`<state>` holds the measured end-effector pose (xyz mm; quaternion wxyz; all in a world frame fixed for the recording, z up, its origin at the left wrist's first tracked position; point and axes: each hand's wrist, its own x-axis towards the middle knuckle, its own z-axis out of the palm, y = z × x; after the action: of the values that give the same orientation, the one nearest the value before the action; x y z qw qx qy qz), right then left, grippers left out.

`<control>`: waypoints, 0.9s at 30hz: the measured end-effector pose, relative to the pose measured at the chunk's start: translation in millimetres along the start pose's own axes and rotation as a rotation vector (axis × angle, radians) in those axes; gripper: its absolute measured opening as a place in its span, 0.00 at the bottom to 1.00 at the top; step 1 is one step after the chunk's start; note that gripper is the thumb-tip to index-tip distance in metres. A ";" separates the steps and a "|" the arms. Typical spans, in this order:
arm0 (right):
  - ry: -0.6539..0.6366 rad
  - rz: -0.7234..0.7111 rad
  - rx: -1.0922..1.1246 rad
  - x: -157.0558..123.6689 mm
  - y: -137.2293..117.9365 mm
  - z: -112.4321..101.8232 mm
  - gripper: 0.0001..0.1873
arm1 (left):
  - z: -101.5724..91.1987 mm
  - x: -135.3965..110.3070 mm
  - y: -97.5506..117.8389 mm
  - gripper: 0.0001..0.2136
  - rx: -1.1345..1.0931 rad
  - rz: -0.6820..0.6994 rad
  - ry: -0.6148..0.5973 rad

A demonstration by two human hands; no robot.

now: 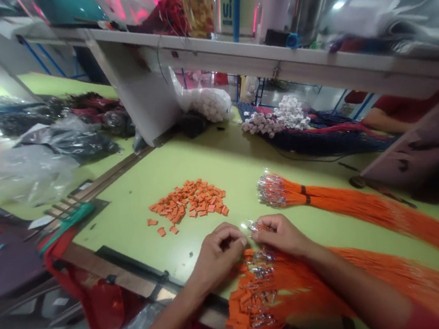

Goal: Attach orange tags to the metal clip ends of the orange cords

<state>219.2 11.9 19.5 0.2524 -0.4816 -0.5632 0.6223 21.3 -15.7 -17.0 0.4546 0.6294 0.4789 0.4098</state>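
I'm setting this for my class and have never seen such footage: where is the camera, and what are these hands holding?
The camera is worn on a person's head, so it looks down at their own bare hands. The right hand pinches a few thin orange wires with shiny ends; what the left hand holds is too small to tell. Both hands are above a bundle of orange wires lying on a lime-green table. Beside them lie a heap of small orange tags and a second orange wire bundle.
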 end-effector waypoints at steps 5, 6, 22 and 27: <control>0.071 -0.058 -0.057 1.6 0.5 -0.4 0.14 | -25.2 27.1 -3.9 0.08 0.539 0.097 0.124; 0.069 -0.065 -0.069 1.5 0.1 -0.5 0.13 | -29.1 30.7 -4.4 0.08 0.632 0.113 0.129; 0.131 -0.172 -0.113 -0.8 0.0 0.9 0.13 | -17.8 40.9 -0.4 0.10 0.903 0.119 0.028; 0.144 -0.172 -0.100 -1.2 0.1 2.2 0.12 | -16.1 26.2 -0.1 0.06 0.613 0.116 0.039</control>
<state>217.8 9.9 19.5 0.3205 -0.4870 -0.6131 0.5331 11.4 12.8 -11.0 0.2104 0.7554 0.5520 0.2835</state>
